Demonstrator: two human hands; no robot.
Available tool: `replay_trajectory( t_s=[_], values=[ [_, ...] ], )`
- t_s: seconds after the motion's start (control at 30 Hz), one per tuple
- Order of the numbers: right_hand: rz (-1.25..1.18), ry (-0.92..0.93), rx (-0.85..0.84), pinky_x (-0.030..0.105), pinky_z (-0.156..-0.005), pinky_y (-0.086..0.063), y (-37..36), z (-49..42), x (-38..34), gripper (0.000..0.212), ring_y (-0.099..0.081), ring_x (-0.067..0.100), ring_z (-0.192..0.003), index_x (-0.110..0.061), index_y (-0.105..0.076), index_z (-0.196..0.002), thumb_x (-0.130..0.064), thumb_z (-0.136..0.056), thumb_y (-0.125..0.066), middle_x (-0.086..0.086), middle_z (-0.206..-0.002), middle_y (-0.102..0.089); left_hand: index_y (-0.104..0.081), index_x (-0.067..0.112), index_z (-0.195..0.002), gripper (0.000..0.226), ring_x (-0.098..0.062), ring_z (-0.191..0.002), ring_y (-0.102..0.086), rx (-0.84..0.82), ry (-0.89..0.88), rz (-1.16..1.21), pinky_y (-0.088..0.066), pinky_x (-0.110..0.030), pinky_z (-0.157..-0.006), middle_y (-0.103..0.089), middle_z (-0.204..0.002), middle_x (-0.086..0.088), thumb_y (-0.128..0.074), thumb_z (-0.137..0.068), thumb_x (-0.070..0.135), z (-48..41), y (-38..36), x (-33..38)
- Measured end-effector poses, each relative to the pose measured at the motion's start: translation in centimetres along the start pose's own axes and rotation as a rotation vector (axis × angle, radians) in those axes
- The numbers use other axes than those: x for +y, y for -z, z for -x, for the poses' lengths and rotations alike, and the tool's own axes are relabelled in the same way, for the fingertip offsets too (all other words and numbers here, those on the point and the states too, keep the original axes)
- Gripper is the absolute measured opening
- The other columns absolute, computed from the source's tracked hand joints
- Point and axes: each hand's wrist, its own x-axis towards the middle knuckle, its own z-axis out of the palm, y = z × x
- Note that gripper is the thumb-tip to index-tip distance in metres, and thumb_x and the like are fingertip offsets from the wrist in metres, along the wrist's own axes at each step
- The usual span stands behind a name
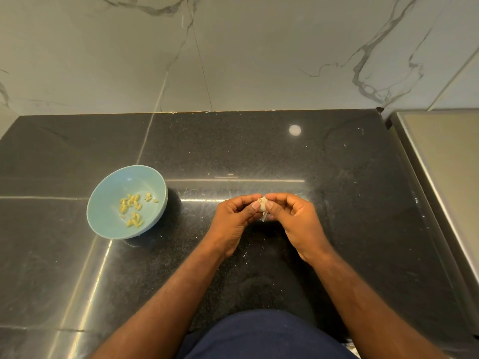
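A small white garlic piece with papery skin is held above the black counter between both hands. My left hand pinches it from the left with thumb and fingers curled round it. From the right, my right hand pinches the same piece, thumb on top. A strip of skin hangs below the garlic. A light blue bowl stands to the left of my hands and holds several peeled yellowish cloves.
The black granite counter carries scattered white skin flakes. A marble-patterned wall rises behind it. A steel surface borders the counter on the right. My dark blue clothing shows at the bottom edge.
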Motion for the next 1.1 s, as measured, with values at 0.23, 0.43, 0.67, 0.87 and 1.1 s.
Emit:
replay_trajectory(
  t_s=[0.23,0.43,0.67,0.87,1.1],
  values=[
    [-0.056,-0.036,0.005,0.04,-0.083,-0.061,-0.1,-0.3,-0.4,0.014,-0.074,0.023,-0.089,-0.009,-0.076,-0.104,-0.007,-0.092,-0.068,0.005,-0.097,-0.077,-0.07,0.004,-0.109,0.022,-0.019,-0.1,-0.069,0.017,0.001,0.05,-0.057,-0.031,-0.09,-0.075,-0.102,-0.009,-0.064,-0.088,0.004,0.1,0.1,-0.3],
    [-0.023,-0.087,-0.027,0.047,-0.087,-0.06,-0.5,-0.4,-0.8,0.013,-0.075,0.023,-0.088,-0.009,-0.075,-0.103,-0.013,-0.091,-0.071,0.007,-0.093,-0.077,-0.069,0.0,-0.116,0.026,-0.022,-0.102,-0.071,0.022,-0.065,-0.074,-0.056,-0.026,-0.085,-0.075,-0.106,-0.013,-0.066,-0.09,0.004,0.1,0.3,-0.6],
    [0.039,-0.059,0.02,0.047,-0.082,-0.062,-0.8,-0.1,-0.8,0.007,-0.075,0.022,-0.083,-0.011,-0.076,-0.095,-0.011,-0.088,-0.074,0.006,-0.087,-0.077,-0.068,-0.002,-0.117,0.032,-0.014,-0.098,-0.072,-0.012,-0.17,-0.296,-0.055,-0.019,-0.081,-0.075,-0.105,-0.007,-0.07,-0.086,-0.001,0.3,0.1,-0.5],
    [0.048,-0.083,0.058,0.041,-0.077,-0.063,-0.9,0.1,-0.5,0.006,-0.075,0.02,-0.077,-0.009,-0.075,-0.094,-0.012,-0.089,-0.073,0.006,-0.083,-0.077,-0.068,0.001,-0.118,0.027,-0.016,-0.104,-0.071,-0.015,-0.14,-0.294,-0.056,-0.024,-0.088,-0.075,-0.108,-0.008,-0.065,-0.091,0.002,0.2,0.3,-1.3],
    [0.14,-0.07,0.078,0.036,-0.069,-0.063,-1.3,0.1,0.3,0.007,-0.074,0.018,-0.07,-0.011,-0.074,-0.09,-0.017,-0.088,-0.075,0.003,-0.077,-0.075,-0.068,0.0,-0.118,0.025,-0.026,-0.108,-0.069,-0.013,-0.082,-0.212,-0.054,-0.035,-0.096,-0.074,-0.109,-0.013,-0.061,-0.094,0.002,0.2,0.5,-2.2]
  ],
)
